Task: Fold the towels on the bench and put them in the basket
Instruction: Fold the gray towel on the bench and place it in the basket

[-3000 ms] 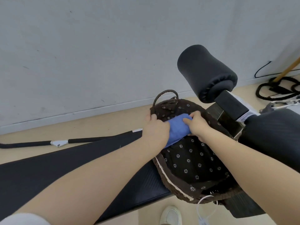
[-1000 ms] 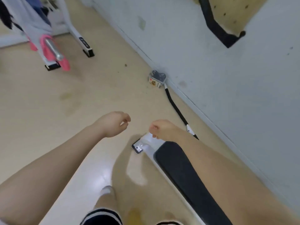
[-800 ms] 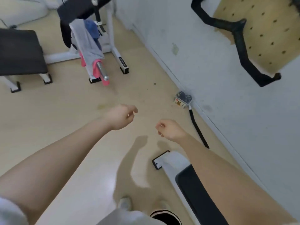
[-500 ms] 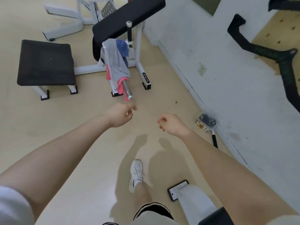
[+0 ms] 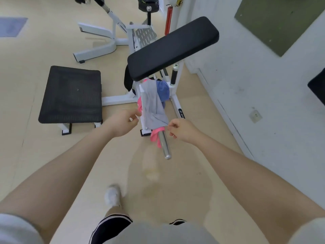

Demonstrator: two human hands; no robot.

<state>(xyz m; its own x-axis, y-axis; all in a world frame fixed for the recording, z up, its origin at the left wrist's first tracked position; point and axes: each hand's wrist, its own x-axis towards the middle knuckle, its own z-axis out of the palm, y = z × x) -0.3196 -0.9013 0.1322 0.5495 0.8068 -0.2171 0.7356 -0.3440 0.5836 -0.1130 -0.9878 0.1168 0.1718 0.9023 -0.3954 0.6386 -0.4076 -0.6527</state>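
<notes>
1. Far left: black step pad (image 5: 70,94) on white legs, well apart from the towels.
2. Left hand (image 5: 123,123) raised, fingers loosely curled, thumb and forefinger tips close together, nothing held; just beside the left edge of the grey towel (image 5: 153,106), contact hard to judge.
3. Centre: grey towel draped over a white frame bar (image 5: 143,95) under the padded bench (image 5: 172,47), long axis running far to near, lower end hanging by the steel peg (image 5: 163,143).
4. Pink towel (image 5: 154,136) mostly hidden under the grey one, showing only at the left edge and bunched round the peg.
5. Blue towel (image 5: 163,91) behind and right of the grey, largely covered.
6. Right hand (image 5: 182,130) curled, empty, fingertips just beside the grey towel's near right corner; probably the nearer hand to a free corner.
7. Likely next: pinch the grey towel's two near corners, one per hand, and lift toward the body.
8. Basket not in view; shoe (image 5: 112,197) blurred.
</notes>
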